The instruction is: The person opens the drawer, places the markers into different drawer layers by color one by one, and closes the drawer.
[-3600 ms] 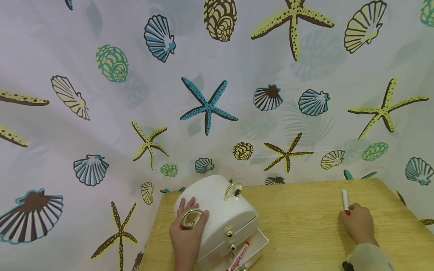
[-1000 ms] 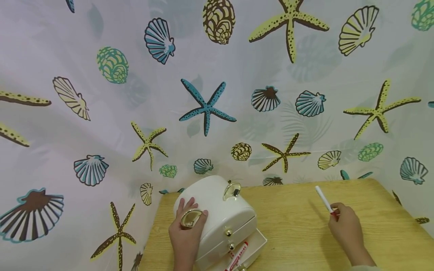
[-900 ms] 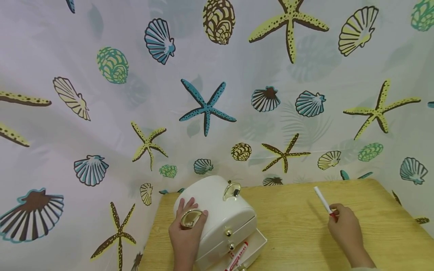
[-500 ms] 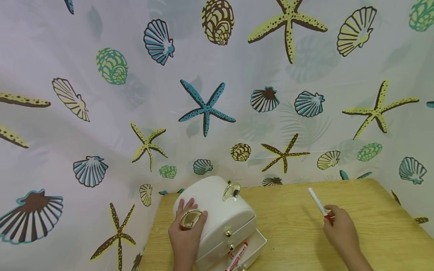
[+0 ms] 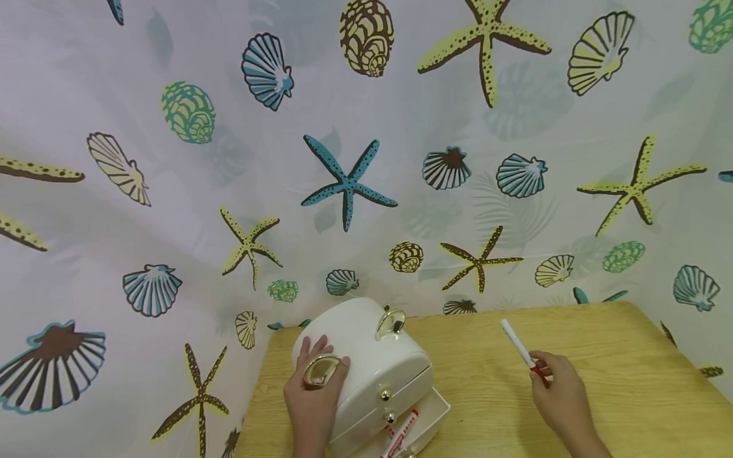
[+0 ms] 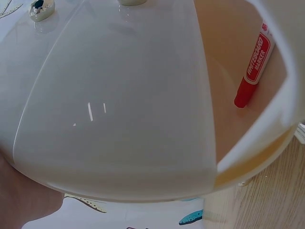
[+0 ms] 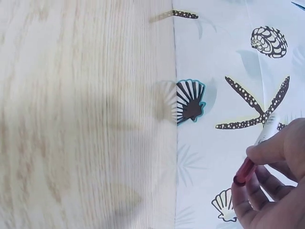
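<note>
My right hand point(image 5: 564, 394) pinches a whiteboard marker point(image 5: 517, 343) by its red end between thumb and fingers. The marker's white body points up and left above the table, and the right wrist view shows the same grip. My left hand point(image 5: 314, 394) rests on the rounded top of a white drawer box point(image 5: 357, 343), fingers spread around one gold ring-shaped fitting point(image 5: 322, 370). At the front of the box, the lowest drawer point(image 5: 438, 410) is pulled out. Another red and white whiteboard marker point(image 6: 257, 59) lies tilted inside it.
Under everything is a light wooden table point(image 5: 475, 362). Behind it and at both sides hangs a white cloth point(image 5: 401, 108) printed with starfish and shells. A second gold fitting point(image 5: 391, 323) and small gold knobs point(image 5: 385, 394) stick out from the box.
My right hand has lifted the marker off the table and carried it left toward the box, the marker tilting left. My left hand and the box stay put.
</note>
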Demonstrator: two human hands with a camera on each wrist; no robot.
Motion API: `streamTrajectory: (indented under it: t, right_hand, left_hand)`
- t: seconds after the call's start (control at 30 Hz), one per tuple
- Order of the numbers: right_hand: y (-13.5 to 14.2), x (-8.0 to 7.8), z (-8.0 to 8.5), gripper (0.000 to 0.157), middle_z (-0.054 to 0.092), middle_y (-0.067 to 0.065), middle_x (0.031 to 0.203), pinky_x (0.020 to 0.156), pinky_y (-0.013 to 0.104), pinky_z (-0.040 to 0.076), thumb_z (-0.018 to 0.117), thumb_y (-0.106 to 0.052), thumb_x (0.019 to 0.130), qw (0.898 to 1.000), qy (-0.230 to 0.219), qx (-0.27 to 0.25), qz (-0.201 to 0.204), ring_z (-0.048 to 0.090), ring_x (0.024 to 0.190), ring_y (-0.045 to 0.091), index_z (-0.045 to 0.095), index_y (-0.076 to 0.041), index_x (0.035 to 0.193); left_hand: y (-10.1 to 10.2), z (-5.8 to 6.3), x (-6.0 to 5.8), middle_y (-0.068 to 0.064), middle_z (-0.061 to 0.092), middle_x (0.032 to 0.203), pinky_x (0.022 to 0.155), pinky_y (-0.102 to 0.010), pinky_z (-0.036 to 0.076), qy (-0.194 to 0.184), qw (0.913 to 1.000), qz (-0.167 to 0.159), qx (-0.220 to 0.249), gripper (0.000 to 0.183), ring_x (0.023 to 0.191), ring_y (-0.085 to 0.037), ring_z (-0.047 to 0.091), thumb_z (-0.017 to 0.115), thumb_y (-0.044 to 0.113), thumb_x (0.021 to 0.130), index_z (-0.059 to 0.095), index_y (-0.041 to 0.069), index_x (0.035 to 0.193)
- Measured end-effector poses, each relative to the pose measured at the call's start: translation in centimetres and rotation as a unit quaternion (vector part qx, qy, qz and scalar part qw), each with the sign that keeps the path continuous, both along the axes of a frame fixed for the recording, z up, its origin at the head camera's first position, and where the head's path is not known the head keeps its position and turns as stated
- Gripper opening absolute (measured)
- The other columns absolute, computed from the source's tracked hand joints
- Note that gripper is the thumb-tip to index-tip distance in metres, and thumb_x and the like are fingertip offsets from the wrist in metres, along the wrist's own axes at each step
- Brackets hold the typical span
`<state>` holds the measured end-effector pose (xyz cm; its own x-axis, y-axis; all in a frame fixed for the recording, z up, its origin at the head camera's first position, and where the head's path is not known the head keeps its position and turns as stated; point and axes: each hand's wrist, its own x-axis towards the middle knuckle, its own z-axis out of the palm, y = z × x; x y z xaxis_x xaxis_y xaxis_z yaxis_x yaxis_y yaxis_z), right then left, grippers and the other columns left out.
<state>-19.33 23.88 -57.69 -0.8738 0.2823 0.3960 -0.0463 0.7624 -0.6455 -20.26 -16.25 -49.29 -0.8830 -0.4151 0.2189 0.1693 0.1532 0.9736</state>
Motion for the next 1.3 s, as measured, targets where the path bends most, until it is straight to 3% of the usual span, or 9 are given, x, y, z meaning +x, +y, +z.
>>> streamTrajectory:
  t: [0.2, 0.47, 0.67, 0.73, 0.87, 0.93, 1.17, 1.3]
  right_hand:
    - [-1.2, 0.3, 0.3, 0.037, 0.063, 0.006, 0.097, 0.062, 0.017, 0.054, 0.073, 0.008, 0.080, 0.999, 0.053, -0.006, 0.005, 0.056, 0.084, 0.009, 0.067, -0.006, 0.114]
    - [-2.8, 1.0, 0.8, 0.039, 0.062, 0.001, 0.101, 0.070, 0.007, 0.048, 0.072, 0.010, 0.081, 0.996, 0.079, -0.022, 0.032, 0.054, 0.089, 0.002, 0.066, -0.007, 0.116]
    - [-3.9, 1.6, 1.1, 0.039, 0.062, -0.002, 0.106, 0.073, 0.006, 0.048, 0.071, 0.008, 0.083, 0.995, 0.078, -0.036, 0.051, 0.055, 0.091, 0.002, 0.066, -0.011, 0.117]
    - [-4.3, 1.8, 1.2, 0.039, 0.061, -0.004, 0.108, 0.073, 0.006, 0.048, 0.070, 0.007, 0.084, 0.995, 0.076, -0.035, 0.061, 0.056, 0.090, 0.001, 0.066, -0.012, 0.118]
    - [-5.1, 2.0, 1.3, 0.040, 0.061, -0.005, 0.108, 0.073, 0.008, 0.049, 0.070, 0.007, 0.084, 0.992, 0.081, -0.035, 0.084, 0.057, 0.087, 0.002, 0.065, -0.015, 0.118]
    - [-5.5, 2.0, 1.3, 0.042, 0.061, -0.005, 0.107, 0.072, 0.008, 0.048, 0.071, 0.009, 0.083, 0.990, 0.093, -0.029, 0.097, 0.056, 0.086, 0.003, 0.065, -0.015, 0.118]
    - [-6.7, 1.9, 1.1, 0.049, 0.060, -0.009, 0.108, 0.070, 0.008, 0.044, 0.074, 0.011, 0.080, 0.983, 0.127, -0.006, 0.130, 0.051, 0.087, 0.001, 0.064, -0.019, 0.118]
    - [-7.2, 2.0, 1.1, 0.050, 0.060, -0.009, 0.108, 0.072, 0.009, 0.045, 0.074, 0.011, 0.079, 0.979, 0.138, 0.007, 0.150, 0.050, 0.088, 0.001, 0.064, -0.019, 0.118]
  left_hand:
    - [0.0, -0.2, 0.0, 0.016, 0.068, 0.120, 0.104, -0.001, 0.032, 0.003, 1.0000, 0.000, 0.000, 0.040, 0.140, -0.001, 0.037, 0.088, 0.043, 0.068, 0.074, 0.026, 0.102]
    - [0.0, -0.1, 0.1, 0.018, 0.068, 0.119, 0.116, -0.017, 0.031, -0.009, 0.9999, 0.006, -0.007, 0.043, 0.139, 0.001, 0.038, 0.087, 0.048, 0.067, 0.074, 0.028, 0.104]
    - [0.0, 0.1, 0.1, 0.018, 0.068, 0.120, 0.120, -0.031, 0.029, -0.017, 0.9998, 0.005, -0.008, 0.043, 0.140, 0.001, 0.037, 0.087, 0.047, 0.068, 0.074, 0.028, 0.105]
    - [0.0, 0.2, 0.1, 0.018, 0.068, 0.121, 0.120, -0.028, 0.029, -0.016, 0.9998, 0.003, -0.007, 0.044, 0.140, 0.001, 0.037, 0.087, 0.047, 0.068, 0.074, 0.028, 0.105]
    - [0.0, 0.1, 0.2, 0.018, 0.067, 0.120, 0.112, -0.009, 0.031, -0.011, 0.9999, 0.003, -0.006, 0.044, 0.140, 0.001, 0.037, 0.087, 0.048, 0.068, 0.073, 0.029, 0.105]
    - [0.0, 0.1, 0.2, 0.018, 0.068, 0.120, 0.109, -0.006, 0.031, -0.009, 0.9999, 0.004, -0.004, 0.044, 0.140, 0.000, 0.037, 0.087, 0.048, 0.068, 0.073, 0.029, 0.105]
    - [-0.1, 0.1, 0.2, 0.019, 0.067, 0.120, 0.120, -0.032, 0.029, -0.016, 0.9998, 0.004, -0.006, 0.044, 0.140, 0.001, 0.037, 0.087, 0.049, 0.067, 0.073, 0.029, 0.104]
    - [-0.1, 0.1, 0.1, 0.019, 0.067, 0.121, 0.121, -0.035, 0.029, -0.020, 0.9998, 0.002, -0.005, 0.044, 0.140, 0.001, 0.037, 0.087, 0.050, 0.067, 0.073, 0.029, 0.103]
